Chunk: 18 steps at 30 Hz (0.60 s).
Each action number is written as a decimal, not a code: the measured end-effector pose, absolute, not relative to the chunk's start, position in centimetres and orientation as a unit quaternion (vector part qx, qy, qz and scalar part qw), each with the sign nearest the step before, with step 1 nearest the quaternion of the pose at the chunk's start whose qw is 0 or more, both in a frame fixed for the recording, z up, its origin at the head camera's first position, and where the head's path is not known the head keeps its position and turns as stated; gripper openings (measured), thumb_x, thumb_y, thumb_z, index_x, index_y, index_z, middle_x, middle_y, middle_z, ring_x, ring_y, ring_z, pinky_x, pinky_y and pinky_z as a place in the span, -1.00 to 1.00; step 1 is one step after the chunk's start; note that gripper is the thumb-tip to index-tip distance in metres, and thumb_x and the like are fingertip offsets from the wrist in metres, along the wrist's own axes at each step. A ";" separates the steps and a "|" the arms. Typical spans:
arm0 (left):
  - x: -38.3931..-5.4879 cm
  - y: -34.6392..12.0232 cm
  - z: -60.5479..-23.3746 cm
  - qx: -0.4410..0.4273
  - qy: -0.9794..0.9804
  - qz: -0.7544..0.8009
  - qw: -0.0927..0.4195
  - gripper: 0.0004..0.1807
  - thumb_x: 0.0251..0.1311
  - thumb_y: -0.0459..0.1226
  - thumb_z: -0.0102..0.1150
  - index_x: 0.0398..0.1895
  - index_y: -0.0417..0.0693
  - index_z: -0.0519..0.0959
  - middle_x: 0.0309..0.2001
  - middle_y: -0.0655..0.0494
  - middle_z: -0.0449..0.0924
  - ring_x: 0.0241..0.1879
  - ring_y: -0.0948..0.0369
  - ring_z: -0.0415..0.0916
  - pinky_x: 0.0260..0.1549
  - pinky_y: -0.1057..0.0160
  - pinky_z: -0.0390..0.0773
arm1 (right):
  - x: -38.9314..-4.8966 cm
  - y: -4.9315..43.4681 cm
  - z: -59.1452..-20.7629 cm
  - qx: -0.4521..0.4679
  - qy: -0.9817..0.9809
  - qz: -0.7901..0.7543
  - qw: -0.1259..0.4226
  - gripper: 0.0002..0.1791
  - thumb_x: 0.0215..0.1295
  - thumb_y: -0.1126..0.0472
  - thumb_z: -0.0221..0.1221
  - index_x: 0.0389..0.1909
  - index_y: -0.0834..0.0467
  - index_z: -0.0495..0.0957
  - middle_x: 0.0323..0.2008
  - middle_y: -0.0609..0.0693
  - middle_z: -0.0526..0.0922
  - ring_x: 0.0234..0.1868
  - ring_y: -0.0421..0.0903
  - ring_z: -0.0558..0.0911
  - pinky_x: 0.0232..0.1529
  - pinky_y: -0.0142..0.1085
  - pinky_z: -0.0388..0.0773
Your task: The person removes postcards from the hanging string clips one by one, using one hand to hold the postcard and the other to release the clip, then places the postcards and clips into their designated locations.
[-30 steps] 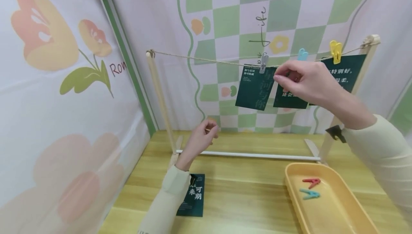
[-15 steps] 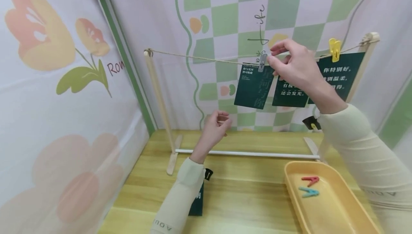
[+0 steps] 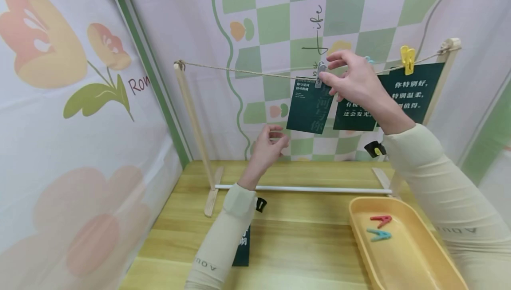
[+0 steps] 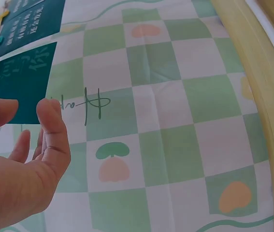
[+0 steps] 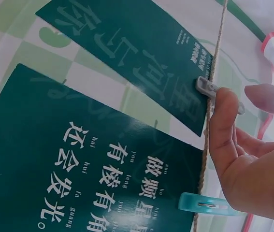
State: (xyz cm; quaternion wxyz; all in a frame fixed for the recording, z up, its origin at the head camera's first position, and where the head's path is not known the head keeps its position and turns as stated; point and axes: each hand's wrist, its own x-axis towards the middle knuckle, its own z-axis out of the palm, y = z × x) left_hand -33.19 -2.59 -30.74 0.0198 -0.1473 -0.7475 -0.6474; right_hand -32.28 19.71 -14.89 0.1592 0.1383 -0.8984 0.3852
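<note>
My right hand (image 3: 355, 79) is at a grey clothespin (image 5: 207, 88) on a twine line (image 3: 239, 72). One fingertip overlaps the clothespin in the right wrist view, and a gap shows between thumb and finger. That clothespin holds a dark green card (image 3: 309, 108), which hangs slightly tilted. Lower and to the left, my left hand (image 3: 269, 150) hovers near this card's lower left corner, fingers loosely bent around nothing. A second green card (image 5: 93, 159) hangs from a teal clothespin (image 5: 209, 204). Further right, another card (image 3: 415, 90) hangs under a yellow clothespin (image 3: 407, 59).
Wooden posts (image 3: 195, 126) and a white bottom rod (image 3: 319, 189) frame the line. A yellow tray (image 3: 355, 223) at the right holds a red clothespin (image 3: 381, 220) and a blue one (image 3: 378, 234). Another green card (image 3: 242, 254) lies on the table, partly under my left sleeve.
My right hand has moved left from in front of the second card to the grey clothespin. My left hand has risen and shifted right towards the hanging card.
</note>
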 end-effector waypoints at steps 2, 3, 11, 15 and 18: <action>-33.3 -2.7 -30.5 -0.149 -0.752 -0.642 0.022 -0.58 0.33 -0.28 0.15 0.23 -0.07 0.40 0.08 -0.11 0.55 -0.14 0.09 0.65 -0.31 0.20 0.68 | -32.5 19.7 -14.9 0.135 -0.898 0.389 0.154 -0.29 0.38 -0.13 0.11 0.42 0.13 0.22 0.32 0.20 0.41 -0.43 -0.14 0.69 -0.48 -0.33 0.62; -33.4 -2.7 -30.4 -0.151 -0.753 -0.640 0.023 -0.56 0.33 -0.27 0.14 0.26 -0.08 0.39 0.12 -0.12 0.54 -0.09 0.08 0.65 -0.27 0.22 0.68 | -32.5 19.7 -14.9 0.133 -0.898 0.391 0.152 -0.29 0.38 -0.13 0.11 0.43 0.13 0.21 0.32 0.19 0.41 -0.43 -0.13 0.69 -0.48 -0.33 0.62; -34.1 -2.1 -29.6 -0.168 -0.766 -0.619 0.045 -0.49 0.35 -0.23 0.14 0.36 0.04 0.38 0.27 -0.03 0.49 0.18 0.08 0.54 0.04 0.19 0.62 | -33.0 19.9 -15.0 0.127 -0.889 0.413 0.151 -0.26 0.36 -0.20 0.11 0.40 0.15 0.27 0.23 0.22 0.46 -0.66 -0.05 0.58 -0.61 -0.30 0.56; -34.1 -1.7 -29.3 -0.174 -0.778 -0.601 0.058 -0.51 0.36 -0.25 0.13 0.35 0.04 0.40 0.27 -0.03 0.50 0.21 0.07 0.53 0.09 0.19 0.60 | -33.3 19.6 -15.0 0.131 -0.884 0.424 0.149 -0.25 0.35 -0.22 0.11 0.39 0.17 0.30 0.18 0.23 0.50 -0.72 -0.09 0.53 -0.66 -0.28 0.53; -33.9 -1.5 -29.2 -0.185 -0.787 -0.585 0.067 -0.49 0.37 -0.26 0.11 0.38 0.02 0.37 0.29 -0.03 0.49 0.24 0.06 0.51 0.14 0.18 0.57 | -33.5 19.4 -15.0 0.131 -0.883 0.428 0.141 -0.22 0.35 -0.23 0.10 0.42 0.18 0.27 0.19 0.23 0.50 -0.72 -0.10 0.53 -0.67 -0.28 0.52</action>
